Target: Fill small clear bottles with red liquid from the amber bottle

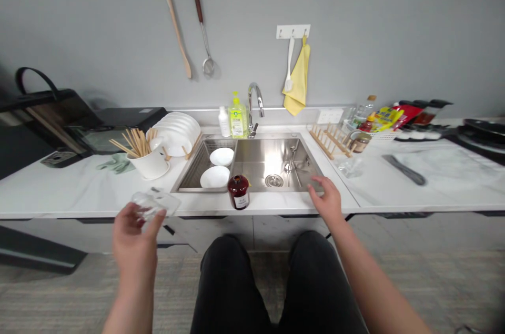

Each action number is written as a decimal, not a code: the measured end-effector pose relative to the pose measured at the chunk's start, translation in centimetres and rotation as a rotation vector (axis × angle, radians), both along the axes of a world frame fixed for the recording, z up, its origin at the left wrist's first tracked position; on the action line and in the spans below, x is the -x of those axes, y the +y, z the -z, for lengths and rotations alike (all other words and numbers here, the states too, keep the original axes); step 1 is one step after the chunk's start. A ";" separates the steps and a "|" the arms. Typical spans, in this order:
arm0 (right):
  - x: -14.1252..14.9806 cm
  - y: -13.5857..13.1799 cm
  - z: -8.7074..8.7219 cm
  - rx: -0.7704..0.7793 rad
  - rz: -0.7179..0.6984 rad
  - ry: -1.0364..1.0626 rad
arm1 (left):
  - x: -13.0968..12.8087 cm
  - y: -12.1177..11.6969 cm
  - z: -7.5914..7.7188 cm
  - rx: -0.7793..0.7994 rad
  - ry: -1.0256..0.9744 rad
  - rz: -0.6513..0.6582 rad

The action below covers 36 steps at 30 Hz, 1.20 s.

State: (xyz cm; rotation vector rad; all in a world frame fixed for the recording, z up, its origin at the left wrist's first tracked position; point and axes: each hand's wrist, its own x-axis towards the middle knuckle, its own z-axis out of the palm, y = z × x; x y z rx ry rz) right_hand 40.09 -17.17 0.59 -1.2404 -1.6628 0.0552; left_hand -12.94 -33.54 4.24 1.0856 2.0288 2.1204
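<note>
My left hand [136, 231] is at the counter's front edge on the left, thumb and fingers closed around a clear plastic-looking piece [168, 202]. Blur hides its exact kind. My right hand [328, 201] hovers by the sink's front right corner, fingers apart and holding nothing. Between the hands, a dark red bottle [239, 192] with a white label stands upright on the counter strip before the sink. Behind it is the steel sink [262, 160], with two white bowls [215, 177] in its left basket.
Left of the sink stand a white pot of chopsticks [152, 165], a green cloth [116, 163] and racked white plates [175, 131]. A soap bottle [238, 119] is beside the faucet [254, 102]. To the right are a wooden rack [331, 140], jars [360, 142] and a dark-handled utensil [406, 170].
</note>
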 end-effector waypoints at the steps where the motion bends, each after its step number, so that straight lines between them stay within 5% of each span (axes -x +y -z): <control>1: 1.0 -1.8 -0.3 0.020 -0.048 0.044 | -2.2 -0.9 -0.2 -0.008 -0.067 0.100; 6: 7.5 -12.9 -0.5 0.319 -0.557 0.254 | -12.9 -4.9 0.1 0.161 -0.130 0.610; 10: 9.6 -19.1 -0.5 0.596 -0.920 0.493 | -19.5 -7.5 0.9 0.241 -0.057 0.945; 18: 6.9 -23.4 -0.8 0.714 -0.949 0.631 | -23.5 -10.0 0.2 0.145 -0.013 1.290; 27: 7.7 -24.6 -0.2 0.666 -0.913 0.598 | -24.4 -9.6 0.9 0.162 -0.092 1.226; 33: 8.1 -25.0 -1.2 0.585 -0.751 0.438 | -25.5 -9.2 2.4 0.092 -0.292 1.008; 36: 7.8 -24.8 -0.8 0.595 -0.761 0.507 | -25.4 -9.3 2.4 0.068 -0.286 1.116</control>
